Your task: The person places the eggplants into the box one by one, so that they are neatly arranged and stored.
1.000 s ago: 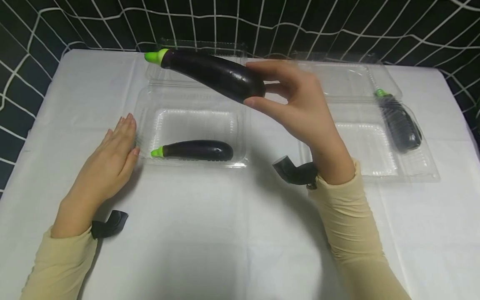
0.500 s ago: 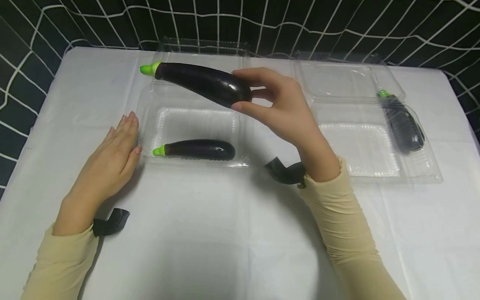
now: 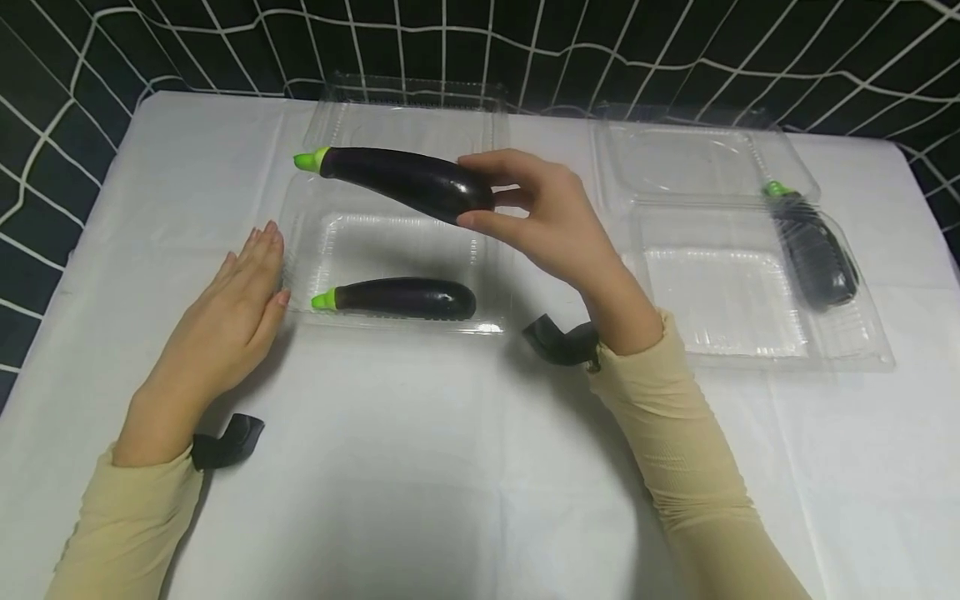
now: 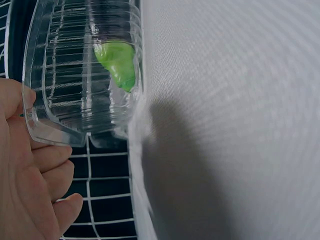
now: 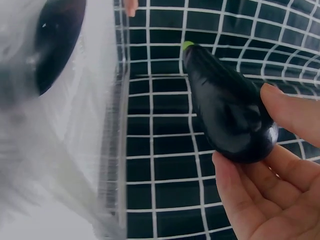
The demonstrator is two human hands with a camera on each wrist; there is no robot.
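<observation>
My right hand [image 3: 551, 212] pinches the thick end of an eggplant [image 3: 405, 179] between thumb and fingers. It hangs above the left clear plastic clamshell box [image 3: 487, 325], its green stem pointing left; the right wrist view shows the same eggplant [image 5: 227, 110] from its blunt end. Inside that open box a second eggplant [image 3: 405, 298] lies along the near wall, stem to the left. My left hand [image 3: 225, 325] rests with straight fingers at the box's left side. In the left wrist view its thumb [image 4: 29, 97] touches the clear rim.
To the right stands another open clamshell box [image 3: 723, 354]. One eggplant [image 3: 816, 250] lies at its right side, seen through clear plastic. A white cloth [image 3: 390, 467] covers the table. Dark netting with white grid lines [image 3: 562, 50] rises behind the back edge.
My right hand has moved left and a little nearer with the eggplant, which now hangs more level over the left box. My left hand has stayed at the box's side.
</observation>
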